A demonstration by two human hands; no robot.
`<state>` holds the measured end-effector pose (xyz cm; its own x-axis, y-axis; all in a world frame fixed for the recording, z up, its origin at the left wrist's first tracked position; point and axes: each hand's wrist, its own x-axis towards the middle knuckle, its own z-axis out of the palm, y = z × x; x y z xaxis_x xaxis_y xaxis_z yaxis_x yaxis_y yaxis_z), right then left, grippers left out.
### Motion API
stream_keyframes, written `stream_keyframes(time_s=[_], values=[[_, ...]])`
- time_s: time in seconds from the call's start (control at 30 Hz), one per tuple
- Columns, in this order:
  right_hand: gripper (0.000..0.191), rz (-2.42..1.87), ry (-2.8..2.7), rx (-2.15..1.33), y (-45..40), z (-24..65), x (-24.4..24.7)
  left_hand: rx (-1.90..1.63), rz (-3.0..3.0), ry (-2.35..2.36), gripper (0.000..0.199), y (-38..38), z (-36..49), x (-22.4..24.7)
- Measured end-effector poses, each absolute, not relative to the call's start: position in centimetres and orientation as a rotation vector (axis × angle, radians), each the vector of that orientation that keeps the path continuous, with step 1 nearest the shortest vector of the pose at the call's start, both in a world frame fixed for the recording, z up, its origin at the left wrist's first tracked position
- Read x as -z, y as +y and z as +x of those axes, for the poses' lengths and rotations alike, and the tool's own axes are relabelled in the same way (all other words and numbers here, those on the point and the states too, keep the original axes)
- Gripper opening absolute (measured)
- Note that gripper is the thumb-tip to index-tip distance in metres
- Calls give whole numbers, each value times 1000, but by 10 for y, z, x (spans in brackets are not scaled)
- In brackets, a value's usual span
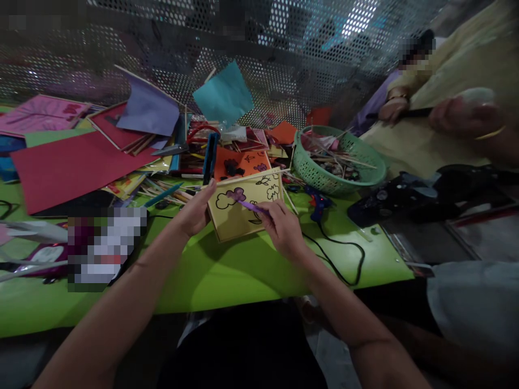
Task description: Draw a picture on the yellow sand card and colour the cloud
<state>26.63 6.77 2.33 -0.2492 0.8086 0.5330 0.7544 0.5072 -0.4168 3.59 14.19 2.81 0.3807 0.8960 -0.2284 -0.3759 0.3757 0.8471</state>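
The yellow card sits between the two hands, above the near part of the green table, tilted, with a shadow beneath it. Black outlines of cloud and leaf shapes show on it, one partly filled in purple, and a pale stick runs along its far edge. The left hand is clamped on the card's left side, thumb at the far left corner; its other fingers are mostly hidden. The right hand lies over the card's right side, fingers closed around a purple pen whose tip points left to the purple patch; whether it touches, I cannot tell.

Just beyond the card lies an orange card with dark drawings. Right of that stands a green basket of sticks and scraps, with a glue gun in front and its black cord looping nearer. On the left, a teal pen lies near the left hand, scissors farther back, and a large red sheet beyond the arm. Purple paper and blue paper rise before a perforated screen. At far right, a person in pale yellow holds something dark.
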Motion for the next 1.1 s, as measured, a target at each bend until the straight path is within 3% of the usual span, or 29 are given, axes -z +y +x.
stream_keyframes(time_s=[1.1], values=[[28,-1246,-2040,-51,68,264,-27,-881,848,798,55,142,36,-21]])
